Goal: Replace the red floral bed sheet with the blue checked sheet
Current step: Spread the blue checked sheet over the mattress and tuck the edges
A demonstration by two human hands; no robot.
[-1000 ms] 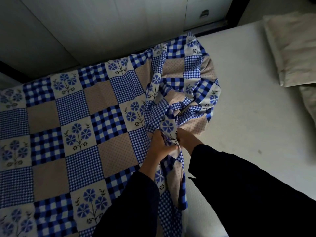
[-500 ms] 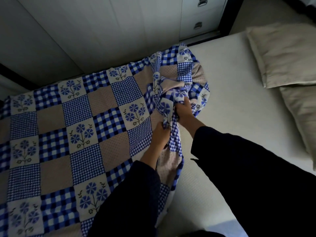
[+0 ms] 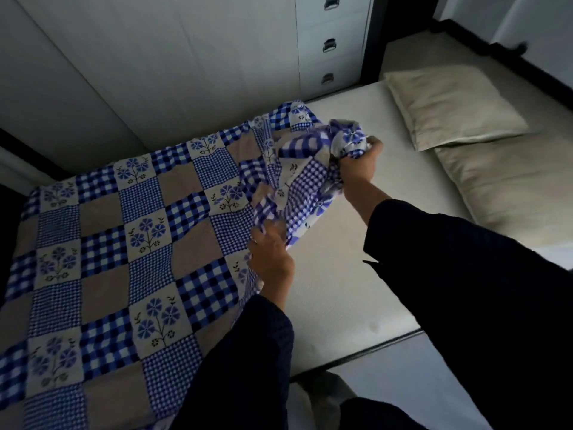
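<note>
The blue checked sheet, patterned with blue flowers and beige squares, lies flat over the left half of the bed. Its right side is bunched and lifted off the bare cream mattress. My right hand is shut on the bunched fabric and holds it up toward the pillows. Lower down and closer to me, my left hand grips the sheet's edge. Both arms wear dark sleeves. No red floral sheet is in view.
Two beige pillows lie at the right end of the mattress. A white wardrobe with drawers runs along the far side of the bed. The mattress's near edge meets the pale floor beside my dark trouser leg.
My right hand has carried the bunched fabric up and to the right, toward the pillows. My left hand stays on the sheet's edge, now farther from the right hand.
</note>
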